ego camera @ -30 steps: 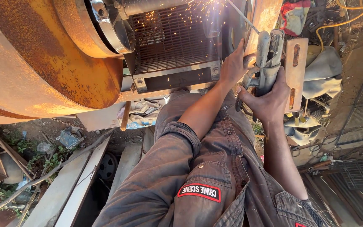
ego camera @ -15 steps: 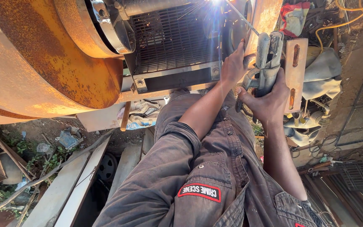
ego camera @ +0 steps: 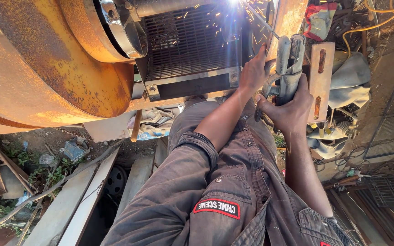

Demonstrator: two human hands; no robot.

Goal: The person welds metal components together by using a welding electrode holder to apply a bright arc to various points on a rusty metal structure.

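My right hand (ego camera: 289, 108) grips a grey welding electrode holder (ego camera: 288, 68), whose thin rod reaches up to a bright arc with sparks (ego camera: 233, 5) at the top of a black metal grille (ego camera: 188, 41). My left hand (ego camera: 254, 70) rests against the grille frame beside the holder, fingers curled on the metal edge; whether it grips anything is unclear. Both arms come out of a dark grey work overall (ego camera: 215, 191) with a red and black patch.
A large rusty orange drum (ego camera: 42, 64) fills the upper left. A rusty slotted metal bar (ego camera: 321, 77) hangs right of the holder. Yellow cables (ego camera: 379, 18), rags and scrap lie at right; wooden planks (ego camera: 69, 205), a wheel and weeds lie below left.
The arc has flared brighter with more sparks over the grille. Both hands hold nearly the same place.
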